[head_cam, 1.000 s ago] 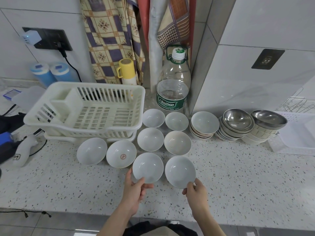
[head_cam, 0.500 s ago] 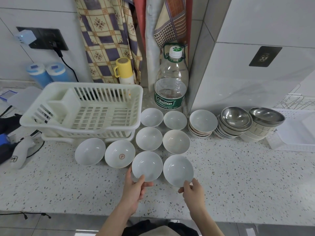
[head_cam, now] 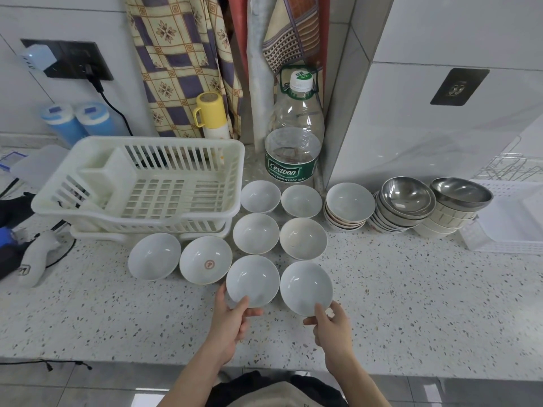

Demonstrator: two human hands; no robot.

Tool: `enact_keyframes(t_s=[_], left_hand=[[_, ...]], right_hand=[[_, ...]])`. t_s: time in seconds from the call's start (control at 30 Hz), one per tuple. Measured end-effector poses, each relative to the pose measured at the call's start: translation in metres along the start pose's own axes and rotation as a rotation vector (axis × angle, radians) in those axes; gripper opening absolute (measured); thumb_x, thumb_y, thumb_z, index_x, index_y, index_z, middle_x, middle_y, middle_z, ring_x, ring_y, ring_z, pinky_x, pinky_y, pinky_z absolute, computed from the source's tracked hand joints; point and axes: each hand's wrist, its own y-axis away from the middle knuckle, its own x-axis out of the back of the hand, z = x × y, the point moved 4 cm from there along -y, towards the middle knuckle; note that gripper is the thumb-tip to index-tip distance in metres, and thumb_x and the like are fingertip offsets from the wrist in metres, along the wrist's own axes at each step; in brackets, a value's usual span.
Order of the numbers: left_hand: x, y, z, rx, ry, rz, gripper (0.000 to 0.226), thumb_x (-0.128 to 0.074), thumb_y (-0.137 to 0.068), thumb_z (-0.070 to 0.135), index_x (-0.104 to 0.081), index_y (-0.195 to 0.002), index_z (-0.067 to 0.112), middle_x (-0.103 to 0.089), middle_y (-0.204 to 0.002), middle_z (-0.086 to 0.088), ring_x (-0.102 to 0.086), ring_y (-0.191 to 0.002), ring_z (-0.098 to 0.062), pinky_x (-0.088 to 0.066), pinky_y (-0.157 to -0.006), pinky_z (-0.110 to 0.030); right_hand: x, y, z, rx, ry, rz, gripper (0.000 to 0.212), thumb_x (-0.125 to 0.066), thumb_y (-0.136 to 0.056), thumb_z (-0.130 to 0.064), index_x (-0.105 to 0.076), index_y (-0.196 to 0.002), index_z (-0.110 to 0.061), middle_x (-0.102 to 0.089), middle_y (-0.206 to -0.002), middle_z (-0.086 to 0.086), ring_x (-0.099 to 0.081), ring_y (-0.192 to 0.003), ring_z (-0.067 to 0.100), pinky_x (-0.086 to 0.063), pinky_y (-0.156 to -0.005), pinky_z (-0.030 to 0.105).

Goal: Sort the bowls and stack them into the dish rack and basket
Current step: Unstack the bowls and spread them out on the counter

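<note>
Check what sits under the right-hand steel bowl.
The steel bowl tops a leaning stack of cream bowls. Only their rims and outer walls show; their insides and exact count are hidden.

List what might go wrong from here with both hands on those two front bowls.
1. Each hand, left hand and right hand, pinches only the near rim of its bowl, left front bowl and right front bowl; such a thin grip may slip on glazed ware.
2. The held bowls sit close to the marked bowl and cream bowl; lifting carelessly could knock them.
3. The leaning steel-topped stack might topple if bumped.
</note>
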Motion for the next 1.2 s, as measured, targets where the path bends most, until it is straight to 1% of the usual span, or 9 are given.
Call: enact_keyframes(t_s=[0.17,0.33,0.53,0.7,0.83,0.9,1.0,1.07,1.2], left_hand=[[-0.001,0.003,-0.001,0.003,0.000,0.018,0.056,-0.056,-0.099,0.018,-0.029,-0.143,0.040,-0.076,-0.084,-0.020,-0.032,-0.036,-0.008,-0.027,-0.034,-0.019],[-0.003,0.005,-0.002,0.010,0.020,0.036,0.059,-0.058,-0.098,0.021,-0.028,-0.144,0.044,-0.076,-0.085,-0.019,-0.033,-0.036,-0.007,-0.027,-0.033,-0.018],[-0.007,0.007,-0.002,-0.018,0.016,0.103,0.057,-0.058,-0.097,0.027,-0.030,-0.144,0.046,-0.076,-0.083,-0.018,-0.031,-0.034,-0.008,-0.026,-0.033,-0.020],[-0.009,0.017,-0.009,-0.041,0.025,0.270,0.050,-0.059,-0.096,0.032,-0.037,-0.141,0.030,-0.075,-0.073,-0.014,-0.030,-0.032,-0.008,-0.026,-0.033,-0.019],[-0.011,0.032,-0.010,-0.123,0.050,0.476,0.039,-0.062,-0.093,0.033,-0.046,-0.127,0.028,-0.070,-0.062,-0.013,-0.031,-0.031,-0.007,-0.028,-0.032,-0.020],[-0.018,0.035,-0.004,-0.187,0.063,0.524,0.029,-0.061,-0.093,0.032,-0.049,-0.120,0.029,-0.068,-0.059,-0.011,-0.033,-0.032,-0.007,-0.029,-0.033,-0.021],[-0.044,0.031,0.019,-0.287,0.049,0.487,0.014,-0.059,-0.096,0.029,-0.056,-0.109,0.031,-0.067,-0.057,-0.008,-0.038,-0.034,-0.007,-0.032,-0.035,-0.022],[-0.074,0.022,0.040,-0.323,0.000,0.386,0.010,-0.059,-0.096,0.033,-0.059,-0.105,0.034,-0.068,-0.059,-0.007,-0.040,-0.036,-0.007,-0.034,-0.036,-0.020],[-0.144,-0.018,0.077,-0.296,-0.117,0.138,0.022,-0.061,-0.094,0.038,-0.060,-0.114,0.030,-0.071,-0.061,-0.005,-0.038,-0.033,-0.006,-0.031,-0.035,-0.017]], right_hand=[[0.000,0.000,-0.002,0.001,-0.012,-0.018,0.025,-0.052,-0.098,-0.020,-0.050,-0.123,-0.024,-0.071,-0.063,0.009,-0.036,-0.039,0.008,-0.033,-0.038,0.022],[0.003,0.001,-0.004,0.003,-0.007,-0.070,0.023,-0.051,-0.099,-0.022,-0.052,-0.122,-0.024,-0.072,-0.065,0.009,-0.032,-0.039,0.010,-0.031,-0.037,0.022],[0.012,-0.003,-0.009,-0.015,0.041,-0.149,0.029,-0.048,-0.101,-0.027,-0.054,-0.128,-0.019,-0.073,-0.071,0.015,-0.030,-0.038,0.010,-0.028,-0.038,0.021],[0.026,-0.010,-0.014,-0.040,0.117,-0.198,0.042,-0.046,-0.102,-0.033,-0.045,-0.141,-0.018,-0.074,-0.071,0.013,-0.034,-0.036,0.009,-0.028,-0.038,0.021],[0.048,-0.022,-0.026,-0.034,0.138,-0.188,0.046,-0.047,-0.101,-0.034,-0.043,-0.143,-0.015,-0.074,-0.071,0.011,-0.036,-0.037,0.010,-0.030,-0.038,0.022],[0.062,-0.031,-0.037,-0.012,0.125,-0.175,0.044,-0.047,-0.101,-0.032,-0.045,-0.141,-0.014,-0.074,-0.071,0.011,-0.036,-0.037,0.011,-0.031,-0.038,0.021],[0.085,-0.046,-0.060,0.035,0.114,-0.134,0.040,-0.048,-0.101,-0.031,-0.048,-0.138,-0.014,-0.074,-0.071,0.008,-0.038,-0.037,0.010,-0.033,-0.039,0.021],[0.098,-0.058,-0.079,0.057,0.097,-0.113,0.040,-0.048,-0.101,-0.031,-0.049,-0.137,-0.014,-0.074,-0.071,0.008,-0.039,-0.038,0.010,-0.032,-0.040,0.022],[0.114,-0.084,-0.114,0.083,0.053,-0.075,0.039,-0.048,-0.101,-0.030,-0.050,-0.136,-0.014,-0.075,-0.072,0.007,-0.039,-0.038,0.010,-0.032,-0.039,0.022]])
